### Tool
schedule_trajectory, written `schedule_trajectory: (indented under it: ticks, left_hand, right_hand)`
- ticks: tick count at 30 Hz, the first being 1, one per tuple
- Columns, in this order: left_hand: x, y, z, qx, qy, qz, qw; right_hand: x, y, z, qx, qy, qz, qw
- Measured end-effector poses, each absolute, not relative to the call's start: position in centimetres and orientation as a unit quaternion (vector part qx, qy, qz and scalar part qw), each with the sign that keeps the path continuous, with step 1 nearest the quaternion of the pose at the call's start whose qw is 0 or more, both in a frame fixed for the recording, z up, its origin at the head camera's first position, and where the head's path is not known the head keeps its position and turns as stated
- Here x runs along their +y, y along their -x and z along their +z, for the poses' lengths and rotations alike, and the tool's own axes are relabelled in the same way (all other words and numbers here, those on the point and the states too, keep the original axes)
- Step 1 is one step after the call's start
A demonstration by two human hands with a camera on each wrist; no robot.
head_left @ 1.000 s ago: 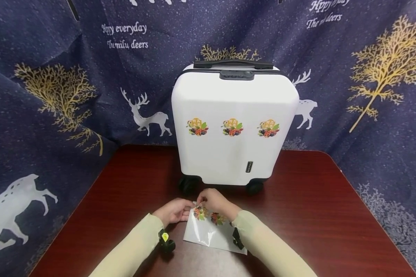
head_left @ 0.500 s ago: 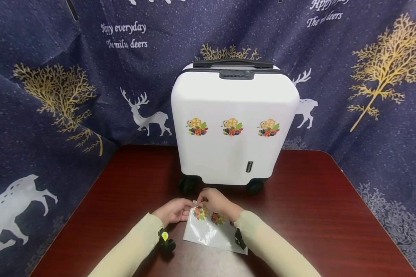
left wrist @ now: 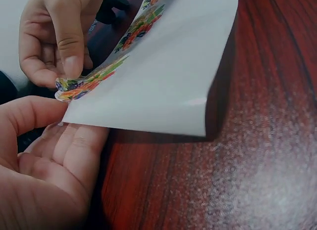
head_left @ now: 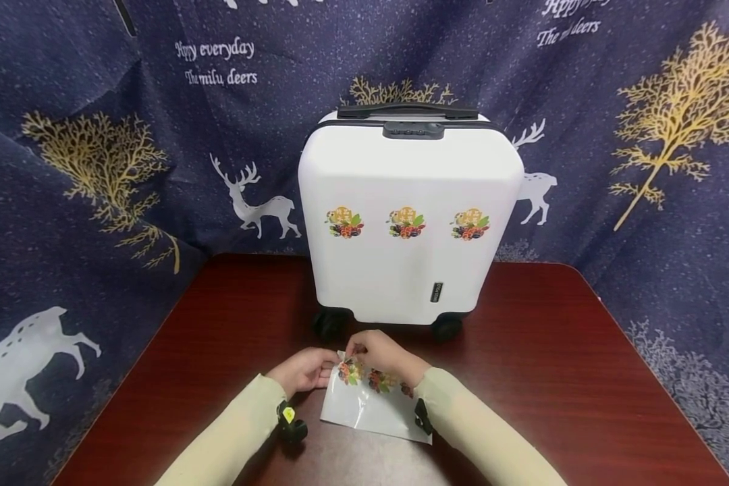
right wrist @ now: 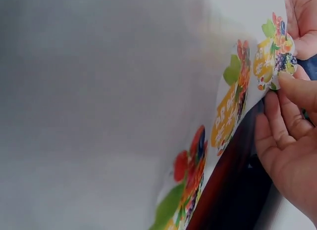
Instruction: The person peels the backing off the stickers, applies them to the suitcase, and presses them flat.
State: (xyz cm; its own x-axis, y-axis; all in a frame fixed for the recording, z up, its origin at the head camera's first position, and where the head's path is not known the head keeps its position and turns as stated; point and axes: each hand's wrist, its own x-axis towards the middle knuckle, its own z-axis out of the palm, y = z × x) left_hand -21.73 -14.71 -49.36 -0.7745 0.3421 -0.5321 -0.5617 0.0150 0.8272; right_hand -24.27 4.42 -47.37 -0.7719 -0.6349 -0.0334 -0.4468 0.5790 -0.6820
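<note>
A glossy white sticker sheet [head_left: 370,412] with several colourful fruit stickers slopes up from the table between the hands. My left hand [head_left: 306,370] pinches its far left corner, the thumb on top and fingers beneath. With thumb and forefinger, my right hand [head_left: 379,354] pinches the edge of the end fruit sticker [right wrist: 267,64]. In the left wrist view that sticker's edge [left wrist: 63,95] sticks out past the sheet, between the two hands. Two more fruit stickers, the middle one [right wrist: 230,106] among them, lie flat along the sheet, partly under the right hand in the head view.
A white suitcase [head_left: 376,270] with black wheels stands upright behind the hands, three matching fruit stickers [head_left: 406,223] in a row across its front. The table [head_left: 541,351] is dark red wood. A blue deer-patterned cloth [head_left: 249,121] hangs behind. Each wrist wears a small black camera [head_left: 293,426].
The right wrist and forearm have shifted slightly to the right. The sheet's near edge has moved a little, while the left hand keeps its place.
</note>
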Motion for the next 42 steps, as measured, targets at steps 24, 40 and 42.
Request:
schedule_trajectory:
  ticks: [24, 40, 42]
  left_hand:
    - [-15.1, 21.8, -49.5, 0.628, 0.052, 0.704, 0.327]
    - [-14.7, 21.8, -50.2, 0.654, 0.073, 0.686, 0.310]
    - [-14.6, 21.9, -50.2, 0.655, 0.070, 0.686, 0.309]
  right_hand:
    - [5.2, 24.6, -45.1, 0.870, 0.334, -0.323, 0.166]
    - [6.8, 24.4, -45.3, 0.853, 0.332, -0.368, 0.163]
    - [7.0, 24.4, -45.4, 0.851, 0.330, -0.375, 0.164]
